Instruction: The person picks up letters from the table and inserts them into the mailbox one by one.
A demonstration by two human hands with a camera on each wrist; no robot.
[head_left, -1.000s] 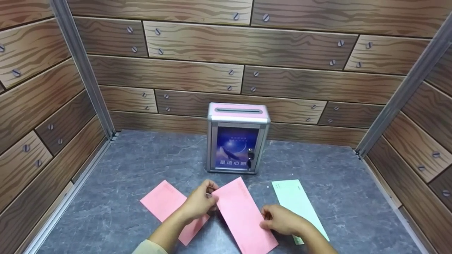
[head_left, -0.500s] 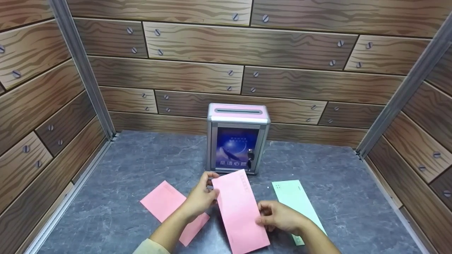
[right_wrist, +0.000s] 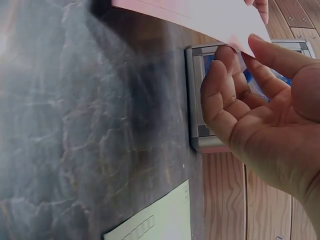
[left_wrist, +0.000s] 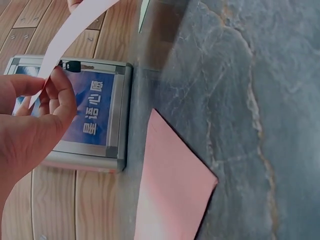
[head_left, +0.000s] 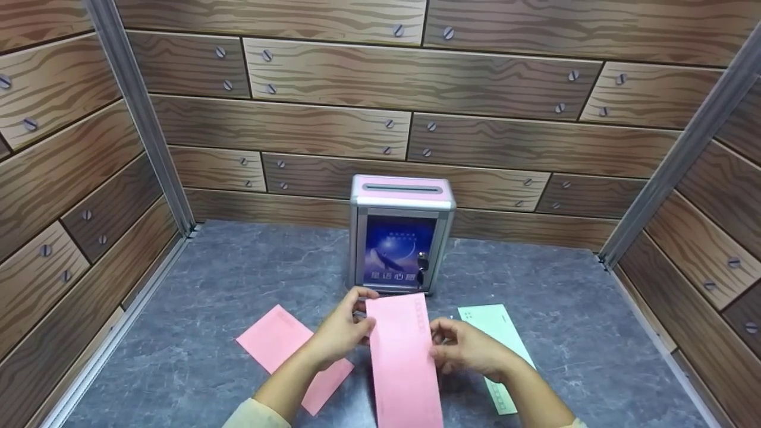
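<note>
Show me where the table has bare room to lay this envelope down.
Bare table lies left of the box, behind the flat pink envelope, and right of the green envelope toward the wall. The near middle is crowded: both hands and the held envelope.

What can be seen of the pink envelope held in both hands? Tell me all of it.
The pink envelope is long, narrow and paper-like, with a row of small printed boxes near its far end. It is lifted off the grey table, lengthwise toward the metal letter box. The left hand pinches its left edge, the right hand its right edge. In the wrist views it bends slightly and looks pale.
</note>
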